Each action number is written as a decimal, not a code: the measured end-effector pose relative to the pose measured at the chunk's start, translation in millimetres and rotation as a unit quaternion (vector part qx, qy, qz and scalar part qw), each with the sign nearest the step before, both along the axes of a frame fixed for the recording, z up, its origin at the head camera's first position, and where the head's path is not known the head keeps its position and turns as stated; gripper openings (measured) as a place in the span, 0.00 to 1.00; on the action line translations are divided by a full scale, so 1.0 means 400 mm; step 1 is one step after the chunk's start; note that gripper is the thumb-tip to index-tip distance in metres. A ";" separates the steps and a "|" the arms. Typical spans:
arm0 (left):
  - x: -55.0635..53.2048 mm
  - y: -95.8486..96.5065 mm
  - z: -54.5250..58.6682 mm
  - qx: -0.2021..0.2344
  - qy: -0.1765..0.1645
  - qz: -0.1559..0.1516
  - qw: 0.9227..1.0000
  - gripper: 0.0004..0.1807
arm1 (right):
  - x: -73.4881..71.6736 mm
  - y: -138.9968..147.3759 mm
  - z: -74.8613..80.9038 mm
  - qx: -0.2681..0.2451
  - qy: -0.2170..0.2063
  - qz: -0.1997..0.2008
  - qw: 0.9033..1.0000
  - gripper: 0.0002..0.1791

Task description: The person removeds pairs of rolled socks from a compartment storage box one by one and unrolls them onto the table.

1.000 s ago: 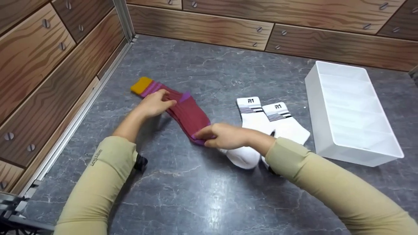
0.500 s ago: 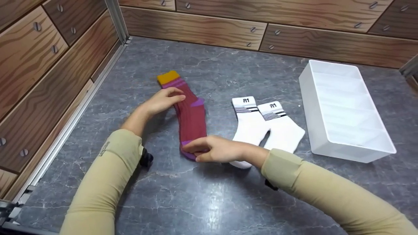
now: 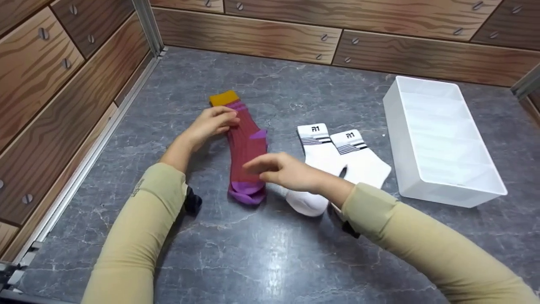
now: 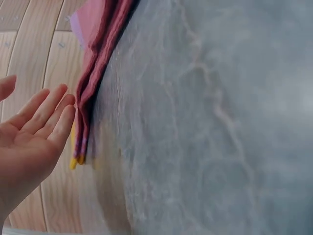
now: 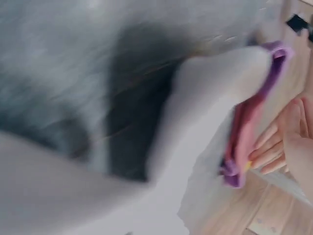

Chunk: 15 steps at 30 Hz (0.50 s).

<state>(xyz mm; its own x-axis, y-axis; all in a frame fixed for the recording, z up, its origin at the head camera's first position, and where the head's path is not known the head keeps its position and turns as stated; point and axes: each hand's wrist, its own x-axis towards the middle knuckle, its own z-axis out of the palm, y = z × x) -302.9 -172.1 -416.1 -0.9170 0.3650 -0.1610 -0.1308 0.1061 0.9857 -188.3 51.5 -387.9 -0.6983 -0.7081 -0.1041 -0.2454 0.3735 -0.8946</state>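
Observation:
A pair of maroon socks (image 3: 247, 154) lies stacked lengthwise, with mustard cuffs (image 3: 224, 98) at the far end and purple heels and toes. My left hand (image 3: 212, 123) is at their leg part below the cuffs. In the left wrist view its fingers (image 4: 46, 111) are fairly straight, right beside the layered edge of the socks. My right hand (image 3: 291, 171) hovers over the foot part, fingers extended and holding nothing. To the right lie two white socks (image 3: 325, 158) with black stripes and lettering; my right forearm hides part of them.
A white divided box (image 3: 403, 139) stands at the right. Wood-patterned panels (image 3: 253, 36) close off the back and left of the grey marbled table (image 3: 219, 249). Black wrist cameras (image 3: 193, 202) hang under the cuffs of both sleeves.
The maroon socks have turned from slanted to nearly straight, toes swinging toward me and cuffs moving right. My right hand has let go of the toes and lifted; the left stays by the leg.

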 end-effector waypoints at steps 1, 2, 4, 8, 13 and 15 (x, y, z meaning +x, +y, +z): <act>-0.004 -0.002 -0.003 0.008 -0.011 0.002 1.000 0.25 | -0.004 0.004 -0.008 0.003 -0.004 -0.005 1.000 0.21; -0.007 -0.003 -0.005 0.011 -0.020 0.003 1.000 0.26 | -0.006 0.008 -0.016 0.008 -0.008 -0.005 1.000 0.21; -0.012 -0.004 -0.008 0.011 -0.032 0.000 0.999 0.26 | -0.005 0.013 -0.034 0.017 -0.020 0.002 1.000 0.21; -0.020 0.005 -0.007 0.014 -0.035 -0.009 0.999 0.26 | 0.005 0.019 -0.051 0.020 -0.035 0.008 0.999 0.21; -0.025 0.028 -0.002 0.015 -0.032 -0.027 0.999 0.24 | 0.024 0.006 -0.044 0.032 -0.028 0.023 0.999 0.22; -0.023 0.039 0.000 0.014 -0.032 -0.043 0.998 0.23 | 0.036 -0.003 -0.042 0.044 -0.022 0.031 0.998 0.22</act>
<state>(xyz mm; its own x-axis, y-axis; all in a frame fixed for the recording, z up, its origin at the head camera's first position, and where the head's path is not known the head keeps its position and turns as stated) -312.1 -156.6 -416.1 -0.8696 0.4481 -0.2072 -0.1859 0.0916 0.9783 -173.9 50.2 -404.5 -0.6472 -0.7363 -0.1974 -0.2306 0.4359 -0.8699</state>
